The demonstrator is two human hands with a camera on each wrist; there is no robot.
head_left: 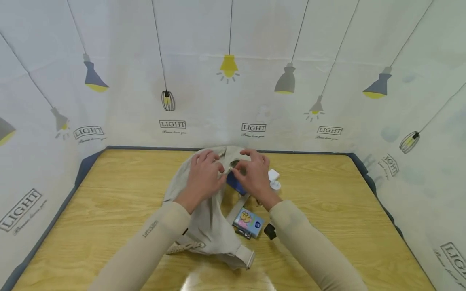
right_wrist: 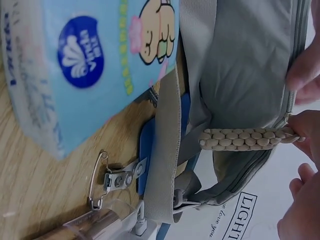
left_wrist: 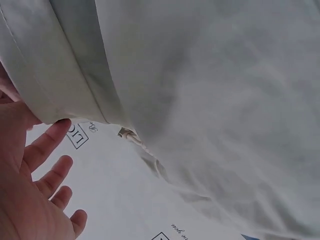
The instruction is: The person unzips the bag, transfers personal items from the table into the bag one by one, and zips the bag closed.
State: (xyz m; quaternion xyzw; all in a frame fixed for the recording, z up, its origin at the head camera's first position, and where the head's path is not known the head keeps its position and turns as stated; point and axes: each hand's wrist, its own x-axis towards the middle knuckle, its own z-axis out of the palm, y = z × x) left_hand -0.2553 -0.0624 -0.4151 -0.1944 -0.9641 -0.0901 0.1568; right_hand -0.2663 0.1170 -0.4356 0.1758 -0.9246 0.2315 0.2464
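A light grey-beige bag (head_left: 209, 218) lies on the table, its mouth facing right with a zipper (right_wrist: 295, 55) along the edge. My left hand (head_left: 204, 173) pinches the bag's edge near its far end; in the left wrist view, the left hand (left_wrist: 42, 185) has its other fingers spread below the fabric. My right hand (head_left: 255, 171) pinches the zipper pull, whose braided cord (right_wrist: 245, 139) hangs across the opening in the right wrist view. The right hand (right_wrist: 305, 195) shows at that view's edge, close to the left fingertips. The bag's inside is mostly hidden.
Beside the bag's opening lie a blue tissue pack (head_left: 248, 221), a blue card holder (head_left: 236, 184) with a metal clip (right_wrist: 122, 177), a black object (head_left: 270, 231) and small white items (head_left: 275, 184). A grey strap (right_wrist: 162, 150) crosses there. A printed cloth wall (head_left: 204, 81) encloses the table.
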